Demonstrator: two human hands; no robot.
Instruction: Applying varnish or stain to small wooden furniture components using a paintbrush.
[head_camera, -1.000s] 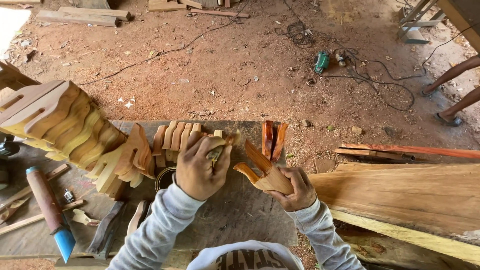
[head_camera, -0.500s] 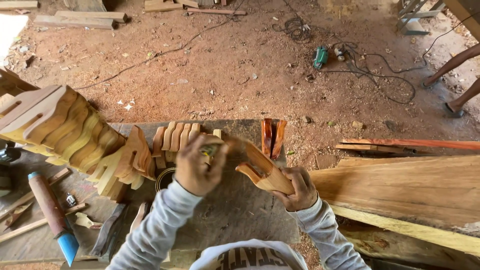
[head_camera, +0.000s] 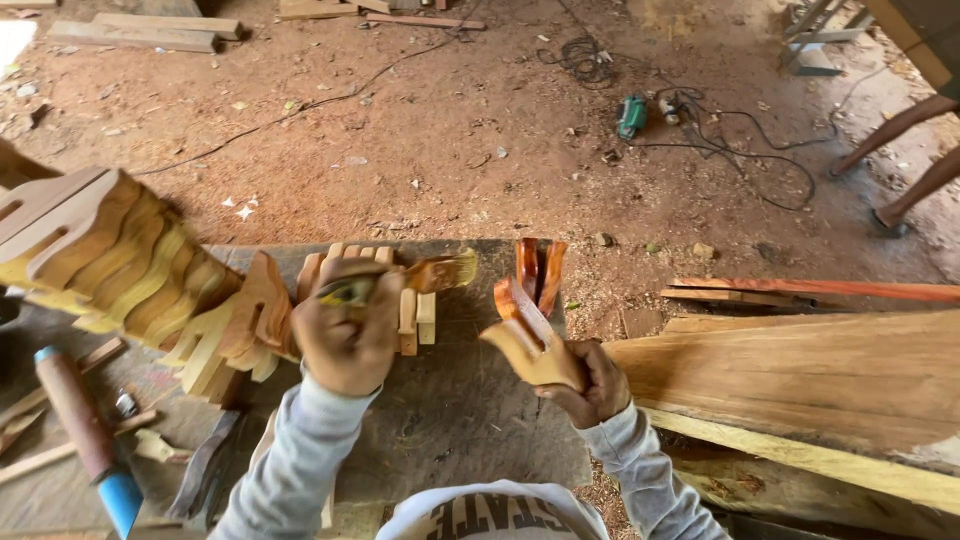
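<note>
**Brush held left of the carved piece, bristles pointing toward it**

A wide plank (head_camera: 800, 385) is seen at the right of the frame, lying on the worn workbench (head_camera: 470, 440). At the left edge, a long row of unfinished carved pieces (head_camera: 130, 270) is fanned out, running from the upper left down toward the centre.

Just right of centre, a carved wooden piece (head_camera: 530, 340) is gripped from below in the right hand (head_camera: 590, 385), the fingers closed around its pale base. Its long axis is tilted up and to the left, so that the reddish, coated end is nearest the middle of the frame.

Left of centre, a paintbrush (head_camera: 440, 272) is clamped in the closed left hand (head_camera: 345, 335). The brush lies nearly level, with its bristles pointing right, toward the carved piece. A small gap is left between bristles and wood; they are near but not touching. Two reddish finished pieces (head_camera: 538, 270) stand just behind that gap.
</note>
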